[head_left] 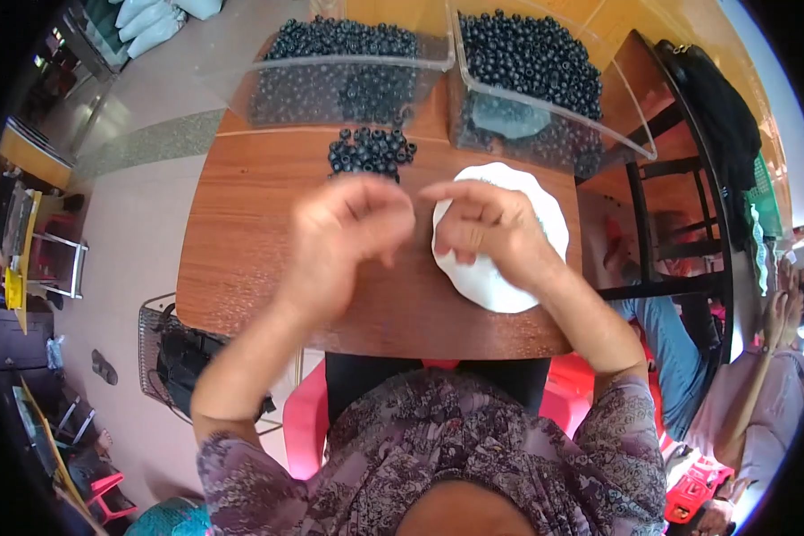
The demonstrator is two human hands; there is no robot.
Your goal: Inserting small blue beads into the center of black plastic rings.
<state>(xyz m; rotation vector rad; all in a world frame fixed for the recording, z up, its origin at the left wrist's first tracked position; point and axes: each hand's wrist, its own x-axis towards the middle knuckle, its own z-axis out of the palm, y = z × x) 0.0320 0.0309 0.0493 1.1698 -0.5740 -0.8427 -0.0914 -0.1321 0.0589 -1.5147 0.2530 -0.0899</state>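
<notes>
Above the near middle of the table, my left hand (353,219) is raised with its fingers curled in toward the thumb, blurred by motion. My right hand (496,228) hovers over a white scalloped plate (509,290), its index finger reaching left toward the left hand and the other fingers bent in. A small gap separates the two hands. Whatever either hand pinches, if anything, is too small or blurred to make out. Just beyond the left hand lies a loose pile of round black beads (371,150) with holes. My hands partly cover the plate.
Two clear plastic boxes, the left (357,61) and the right (554,113), hold many black beads at the table's far edge. A black metal frame (679,161) stands right of the wooden table (241,259). Another person (759,402) sits at the right.
</notes>
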